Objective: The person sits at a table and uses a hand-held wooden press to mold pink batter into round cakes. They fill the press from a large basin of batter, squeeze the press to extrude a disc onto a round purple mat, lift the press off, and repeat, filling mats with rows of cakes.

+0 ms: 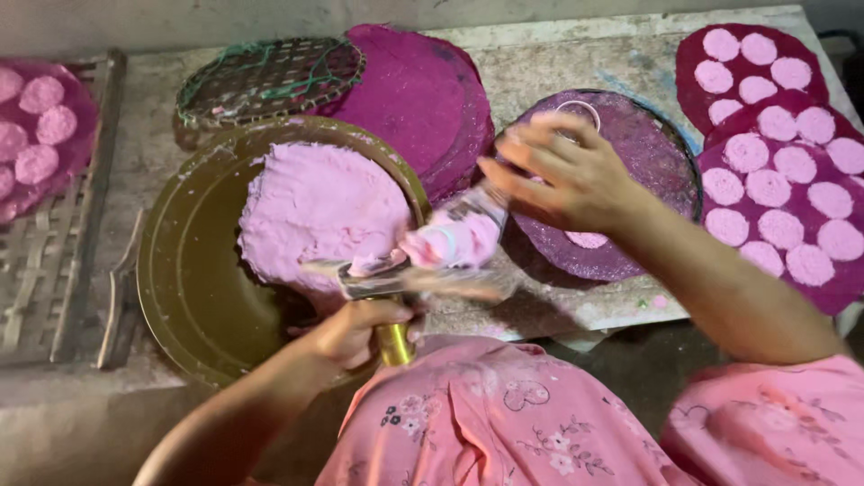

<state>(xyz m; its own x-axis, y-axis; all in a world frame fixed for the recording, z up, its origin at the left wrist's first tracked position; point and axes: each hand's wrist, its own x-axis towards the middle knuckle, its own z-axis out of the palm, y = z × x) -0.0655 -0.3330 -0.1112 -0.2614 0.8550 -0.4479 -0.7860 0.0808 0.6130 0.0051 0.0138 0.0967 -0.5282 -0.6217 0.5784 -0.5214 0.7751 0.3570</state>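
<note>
My left hand grips the brass handle of a flat scraper tool loaded with pink dough, at the rim of a big brass pan that holds a mound of pink dough. My right hand hovers over a purple round mat, its fingers pinching a lump of pink dough off the tool. One pink dough disc lies on that mat.
A stack of purple mats and a woven round tray lie behind the pan. Mats covered with several pink discs sit at the right and far left. A bamboo rack lies left.
</note>
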